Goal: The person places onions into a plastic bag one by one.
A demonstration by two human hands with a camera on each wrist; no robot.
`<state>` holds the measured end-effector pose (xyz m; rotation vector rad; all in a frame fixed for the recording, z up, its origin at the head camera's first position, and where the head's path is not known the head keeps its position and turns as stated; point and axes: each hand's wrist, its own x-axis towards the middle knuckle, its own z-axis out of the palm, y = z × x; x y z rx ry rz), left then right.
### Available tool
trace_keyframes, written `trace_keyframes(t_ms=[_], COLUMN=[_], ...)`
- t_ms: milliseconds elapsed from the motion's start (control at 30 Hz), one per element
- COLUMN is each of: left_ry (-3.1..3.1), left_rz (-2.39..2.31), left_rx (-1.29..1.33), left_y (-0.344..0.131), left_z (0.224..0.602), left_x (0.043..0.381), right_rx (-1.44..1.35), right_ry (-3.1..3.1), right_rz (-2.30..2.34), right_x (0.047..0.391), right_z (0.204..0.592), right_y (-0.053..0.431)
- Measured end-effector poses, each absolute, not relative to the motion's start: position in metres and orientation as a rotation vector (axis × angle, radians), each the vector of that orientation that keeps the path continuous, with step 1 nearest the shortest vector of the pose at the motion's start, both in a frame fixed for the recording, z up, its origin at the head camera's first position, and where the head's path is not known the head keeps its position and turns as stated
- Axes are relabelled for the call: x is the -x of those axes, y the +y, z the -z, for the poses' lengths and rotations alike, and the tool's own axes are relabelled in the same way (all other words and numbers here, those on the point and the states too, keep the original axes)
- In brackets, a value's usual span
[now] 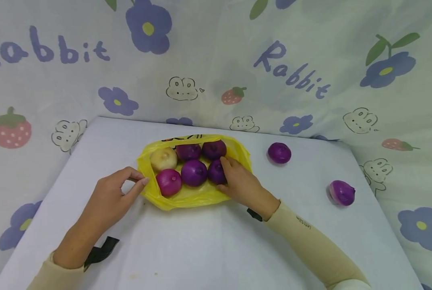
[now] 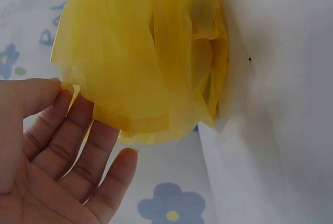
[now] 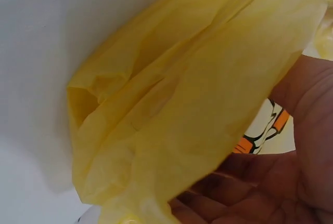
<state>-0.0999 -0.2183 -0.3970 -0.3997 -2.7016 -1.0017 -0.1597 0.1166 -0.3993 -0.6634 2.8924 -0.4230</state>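
Note:
A yellow plastic bag (image 1: 187, 202) lies with its mouth open upward, holding several purple onions (image 1: 194, 173), a pinker one (image 1: 169, 182) and a pale onion (image 1: 164, 159). My left hand (image 1: 110, 197) pinches the bag's left rim between thumb and index finger; in the left wrist view the other fingers spread beside the yellow plastic (image 2: 125, 52). Reaching over the right rim, my right hand (image 1: 244, 183) has thumb and fingers around the rightmost purple onion (image 1: 216, 172) inside. In the right wrist view the bag's side (image 3: 197, 94) hides that onion and part of the hand.
Two more purple onions lie outside the bag on the white table (image 1: 187, 249): one onion (image 1: 279, 153) to its right, another onion (image 1: 342, 193) nearer the table's right edge. A printed curtain (image 1: 208, 60) hangs behind.

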Motion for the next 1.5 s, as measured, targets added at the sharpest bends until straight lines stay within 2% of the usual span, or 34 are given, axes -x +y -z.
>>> trace_keyframes(t_ms=[633,1067,1500], left_ry=[-2.693,-2.673,-2.675], left_rz=[1.005,0.997,1.005], left_rx=[0.39,0.41,0.406], left_y=[-0.218,-0.218,-0.219], left_z=[0.396,0.399,0.399], left_x=[0.099,0.1,0.101], right_rx=[0.828,1.1,1.158], right_ry=[2.904,2.729,2.691], right_rz=[0.425,0.469,0.227], right_x=[0.132,0.11,0.099], right_z=[0.377,0.376,0.388], right_y=[0.113,0.106,0.087])
